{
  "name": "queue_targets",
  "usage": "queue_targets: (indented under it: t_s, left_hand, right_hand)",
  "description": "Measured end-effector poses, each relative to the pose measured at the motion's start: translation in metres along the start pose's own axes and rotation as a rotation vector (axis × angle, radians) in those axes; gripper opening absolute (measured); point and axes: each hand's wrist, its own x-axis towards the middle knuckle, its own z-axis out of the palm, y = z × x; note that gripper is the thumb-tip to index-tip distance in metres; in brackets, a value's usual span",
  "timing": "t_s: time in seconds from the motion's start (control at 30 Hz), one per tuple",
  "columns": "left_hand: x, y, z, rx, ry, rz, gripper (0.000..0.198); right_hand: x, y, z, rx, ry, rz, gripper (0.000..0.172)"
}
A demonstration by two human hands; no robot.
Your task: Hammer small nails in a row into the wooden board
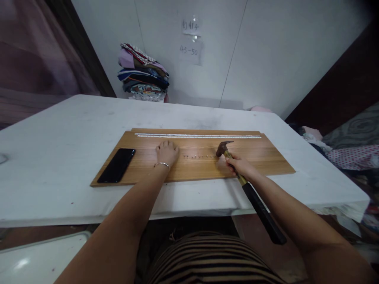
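Note:
A wooden board (195, 169) lies on the white table, with two pale strips (198, 136) along its far side. Several small nails (197, 157) form a row across its middle. My left hand (167, 153) rests on the board, left of the row, palm down with its fingers spread and nothing held. My right hand (238, 165) grips a claw hammer (260, 205) by the handle close to the head, above the board at the row's right end. The hammer's black grip points back toward my body.
A black phone (116, 165) lies on the board's left end. The white-covered table (53, 157) extends around the board. Folded clothes (143, 75) are stacked by the wall at the back. A pale stool or chair (44, 256) stands at the lower left.

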Motion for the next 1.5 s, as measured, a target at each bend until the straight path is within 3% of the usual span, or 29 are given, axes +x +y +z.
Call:
queue_targets:
  t_s: [1.5]
  left_hand:
    - [0.0002,0.0003,-0.0004,0.009,0.007,-0.005,0.046]
  right_hand:
    - [0.0051,0.0037,-0.0030,0.034,-0.020,0.001,0.015]
